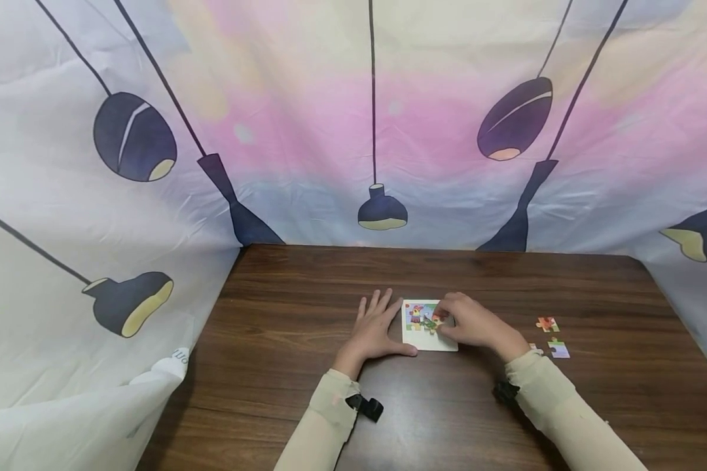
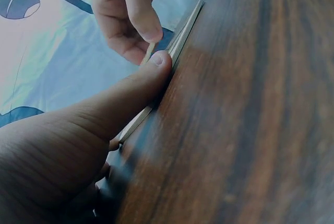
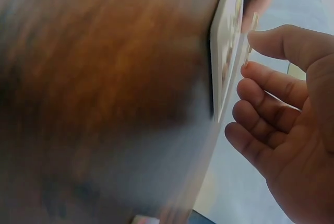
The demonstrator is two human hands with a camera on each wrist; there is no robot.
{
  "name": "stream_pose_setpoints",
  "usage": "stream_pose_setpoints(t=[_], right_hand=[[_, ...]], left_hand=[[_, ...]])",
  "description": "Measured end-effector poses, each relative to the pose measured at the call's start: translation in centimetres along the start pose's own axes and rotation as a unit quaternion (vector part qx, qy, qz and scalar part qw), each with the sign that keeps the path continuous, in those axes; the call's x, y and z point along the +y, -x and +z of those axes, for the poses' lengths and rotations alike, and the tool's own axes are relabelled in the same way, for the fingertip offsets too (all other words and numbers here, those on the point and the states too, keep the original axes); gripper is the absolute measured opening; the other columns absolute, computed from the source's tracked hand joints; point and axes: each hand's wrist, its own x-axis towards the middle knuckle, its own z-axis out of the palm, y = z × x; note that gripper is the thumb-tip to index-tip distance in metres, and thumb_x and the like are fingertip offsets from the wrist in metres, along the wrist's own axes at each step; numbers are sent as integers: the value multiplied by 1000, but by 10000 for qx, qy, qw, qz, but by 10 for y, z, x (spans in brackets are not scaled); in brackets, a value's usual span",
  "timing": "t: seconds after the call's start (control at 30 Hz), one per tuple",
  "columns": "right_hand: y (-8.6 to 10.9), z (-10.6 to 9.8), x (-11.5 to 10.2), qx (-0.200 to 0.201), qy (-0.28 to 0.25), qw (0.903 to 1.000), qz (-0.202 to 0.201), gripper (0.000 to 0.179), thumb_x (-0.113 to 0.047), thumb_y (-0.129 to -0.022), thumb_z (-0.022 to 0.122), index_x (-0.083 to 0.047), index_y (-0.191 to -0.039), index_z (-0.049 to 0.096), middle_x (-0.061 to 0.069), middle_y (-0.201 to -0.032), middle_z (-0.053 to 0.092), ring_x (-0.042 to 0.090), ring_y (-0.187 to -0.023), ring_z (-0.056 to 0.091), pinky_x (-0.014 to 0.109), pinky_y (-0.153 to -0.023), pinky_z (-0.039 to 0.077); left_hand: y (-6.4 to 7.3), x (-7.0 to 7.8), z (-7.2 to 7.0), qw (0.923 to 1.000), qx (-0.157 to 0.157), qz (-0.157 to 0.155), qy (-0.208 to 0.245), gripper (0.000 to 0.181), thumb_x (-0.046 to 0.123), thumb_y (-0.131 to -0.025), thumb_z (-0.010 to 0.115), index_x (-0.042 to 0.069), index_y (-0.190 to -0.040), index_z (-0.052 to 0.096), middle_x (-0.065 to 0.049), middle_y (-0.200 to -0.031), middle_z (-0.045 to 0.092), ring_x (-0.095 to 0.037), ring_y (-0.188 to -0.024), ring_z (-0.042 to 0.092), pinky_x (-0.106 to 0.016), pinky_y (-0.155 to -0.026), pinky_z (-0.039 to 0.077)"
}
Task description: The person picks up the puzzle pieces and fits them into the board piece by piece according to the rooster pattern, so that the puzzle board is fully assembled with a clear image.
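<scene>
A small white puzzle board (image 1: 433, 344) lies on the table, its upper part filled with colourful joined pieces (image 1: 415, 315). My left hand (image 1: 372, 332) rests along the board's left side, fingers straight and spread, the thumb at the lower left corner. Over the right part of the board, my right hand (image 1: 476, 322) pinches a thin jigsaw piece (image 3: 253, 23) between thumb and index finger. In the right wrist view this piece is held just above the board face, nearly edge-on, so its picture is hidden. The other right fingers are loosely curled.
To the right on the brown wooden table (image 1: 294, 281) lie a loose red-and-green piece (image 1: 546, 324) and a green-and-lilac piece (image 1: 558, 348). Another piece (image 1: 533, 347) is partly covered by the right sleeve. A printed cloth (image 1: 306, 131) hangs behind and at the sides.
</scene>
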Motion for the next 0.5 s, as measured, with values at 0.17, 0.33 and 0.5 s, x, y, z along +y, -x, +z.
stream_pose_setpoints(t=[0.17,0.33,0.5], right_hand=[[-1,4,0,-80,132,9999,-38,16,-7,-90,77,-7,-106,77,-1,-98,65,19,-92,61,44,-82,55],[-1,8,-1,-171,104,9998,-14,18,-11,-93,79,-7,-110,77,1,-103,67,20,-96,63,44,-83,57],[-1,8,-3,-128,113,9999,-20,19,-12,-94,80,-7,-111,77,1,-103,67,18,-94,61,42,-82,57]], left_hand=[[0,0,0,10000,8,28,49,118,68,-76,86,19,-168,31,-9,-177,12,-31,-163,-2,-55,-130,-4],[1,0,0,10000,-3,23,73,118,67,-76,86,18,-168,31,-9,-177,12,-31,-163,-1,-55,-130,-4],[1,-1,0,10000,-22,17,74,118,68,-76,86,19,-169,30,-9,-177,11,-31,-163,-2,-55,-130,-4]])
